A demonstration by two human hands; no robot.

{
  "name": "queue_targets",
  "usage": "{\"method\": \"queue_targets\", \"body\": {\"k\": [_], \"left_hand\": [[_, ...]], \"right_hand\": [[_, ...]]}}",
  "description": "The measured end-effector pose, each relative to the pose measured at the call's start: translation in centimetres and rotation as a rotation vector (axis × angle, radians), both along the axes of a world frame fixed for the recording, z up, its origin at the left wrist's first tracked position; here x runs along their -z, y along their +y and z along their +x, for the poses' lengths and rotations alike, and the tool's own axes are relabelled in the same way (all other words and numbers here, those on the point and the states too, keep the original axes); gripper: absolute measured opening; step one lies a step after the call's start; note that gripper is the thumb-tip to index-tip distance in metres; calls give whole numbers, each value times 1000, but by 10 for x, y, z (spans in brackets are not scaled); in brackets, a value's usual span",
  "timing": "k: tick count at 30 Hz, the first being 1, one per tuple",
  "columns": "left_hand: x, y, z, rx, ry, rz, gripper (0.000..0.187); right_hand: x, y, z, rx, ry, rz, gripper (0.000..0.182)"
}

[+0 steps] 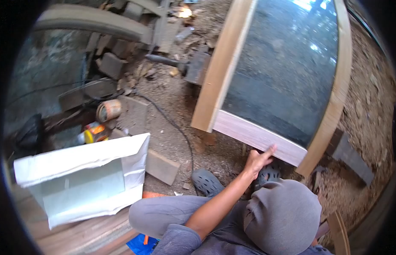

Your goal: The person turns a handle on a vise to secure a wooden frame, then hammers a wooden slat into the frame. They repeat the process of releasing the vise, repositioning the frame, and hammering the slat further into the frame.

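Here the left hand [258,159] presses open fingers against the lower rail of the wooden frame [257,137], which stands tilted on the sawdust floor [368,110]. Its glass pane [287,68] could probably tip if pushed; the right hand is unseen.

The framed glass panel [283,72] runs out past the top edge. A crouching person's grey hood [283,219] hides the face and one shoe [268,173]. The wearer's own hands are nowhere in view. The can labels [96,132] are too small to read.
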State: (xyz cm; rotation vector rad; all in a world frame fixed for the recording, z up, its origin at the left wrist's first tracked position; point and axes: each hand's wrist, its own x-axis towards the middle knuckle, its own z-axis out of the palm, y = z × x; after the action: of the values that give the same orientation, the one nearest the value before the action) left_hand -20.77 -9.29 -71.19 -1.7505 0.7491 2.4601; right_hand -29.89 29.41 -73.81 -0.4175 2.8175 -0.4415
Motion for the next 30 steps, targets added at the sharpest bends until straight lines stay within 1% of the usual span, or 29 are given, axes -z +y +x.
{"method": "queue_targets", "body": {"k": [1, 2, 3, 4, 5, 7, 8, 10, 12, 13, 15, 16, 18, 19, 20, 21, 23, 24, 25, 27, 28, 29, 30], "left_hand": [[-5, -9, 10, 126, 5, 11, 76], [-31, -31, 15, 354, -15, 8, 78], [-35, -37, 27, 425, 3, -35, 71], [-42, -47, 43, 488, 20, -92, 69], [-63, -63, 59, 553, 36, -146, 67], [-101, -104, 88, 573, 3, -284, 65], [-130, -130, 91, 654, -92, -358, 58], [-160, -168, 116, 574, -189, -555, 57], [-197, -207, 123, 660, -346, -755, 54], [-207, -225, 129, 718, -391, -850, 53], [-230, -258, 132, 800, -485, -966, 53], [-233, -274, 136, 814, -528, -1012, 59], [-231, -300, 143, 900, -598, -1126, 62], [-232, -306, 137, 936, -655, -1160, 62], [-226, -313, 138, 972, -673, -1245, 62], [-218, -318, 141, 1008, -718, -1253, 58], [-201, -321, 142, 1119, -803, -1334, 61], [-191, -324, 144, 1109, -803, -1335, 61], [-178, -328, 145, 1088, -805, -1387, 64], [-148, -340, 146, 1073, -791, -1435, 67], [-134, -351, 145, 1005, -783, -1487, 69], [-123, -364, 144, 936, -778, -1546, 72], [-113, -377, 141, 879, -764, -1525, 73]], "right_hand": [[-5, -3, 5, -40, -29, -14, 35], [-12, -10, 8, -86, -54, -39, 35], [-22, -21, 7, -144, -84, -74, 34], [-29, -35, 4, -199, -113, -115, 34], [-37, -58, -3, -270, -148, -172, 34], [-56, -116, -32, -404, -225, -313, 34], [-67, -153, -43, -450, -291, -475, 32], [-81, -205, -64, -505, -510, -530, 28], [-76, -251, -69, -564, -402, -676, 24], [-77, -270, -70, -574, -411, -678, 24], [-81, -299, -70, -575, -398, -785, 23], [-83, -307, -68, -588, -407, -808, 24], [-86, -318, -66, -616, -412, -815, 24], [-87, -321, -68, -617, -402, -825, 24], [-87, -323, -72, -671, -391, -830, 25], [-87, -325, -74, -706, -402, -816, 25], [-87, -331, -76, -588, -490, -880, 25], [-86, -332, -81, -599, -509, -879, 24], [-86, -337, -85, -602, -500, -879, 24], [-91, -343, -92, -663, -373, -864, 24], [-94, -340, -97, -630, -391, -835, 24], [-97, -341, -101, -635, -351, -817, 27], [-95, -338, -107, -641, -301, -793, 28]]}}
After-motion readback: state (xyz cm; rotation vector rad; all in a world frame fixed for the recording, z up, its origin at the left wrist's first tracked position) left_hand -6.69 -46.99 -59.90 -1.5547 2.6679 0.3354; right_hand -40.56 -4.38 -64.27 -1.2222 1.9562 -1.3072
